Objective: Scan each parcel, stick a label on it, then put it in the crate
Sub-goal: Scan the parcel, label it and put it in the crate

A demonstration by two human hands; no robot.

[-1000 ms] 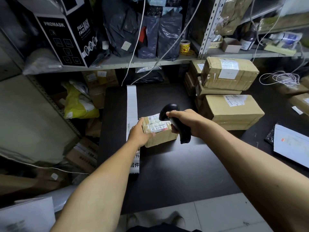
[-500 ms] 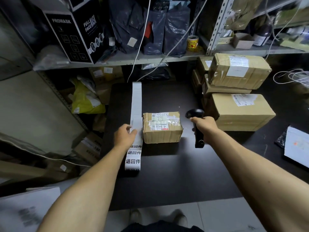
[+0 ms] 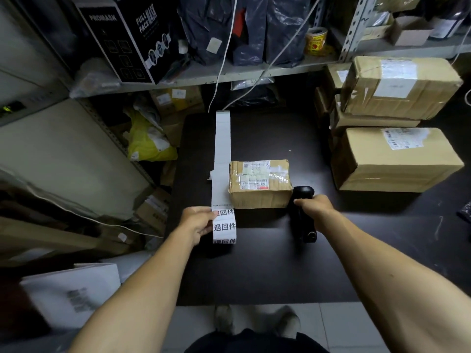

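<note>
A small brown cardboard parcel [image 3: 260,186] with shipping labels on top sits in the middle of the black table [image 3: 267,271]. A long white strip of labels [image 3: 223,159] printed with black characters lies along the parcel's left side. My left hand [image 3: 197,224] pinches the near end of that strip. My right hand [image 3: 314,207] grips the black handheld scanner [image 3: 303,220] just right of the parcel, its base touching the table. No crate is in view.
Larger taped cardboard boxes [image 3: 396,159] are stacked at the table's right. Metal shelving [image 3: 229,75] behind holds a black mask box, dark bags and a yellow tape roll [image 3: 316,40]. Parcels and a yellow bag [image 3: 147,143] crowd the floor to the left.
My left hand let go of the parcel and slid down to grasp the label strip's near end. My right hand drew the scanner away from the parcel's top and lowered it to the table.
</note>
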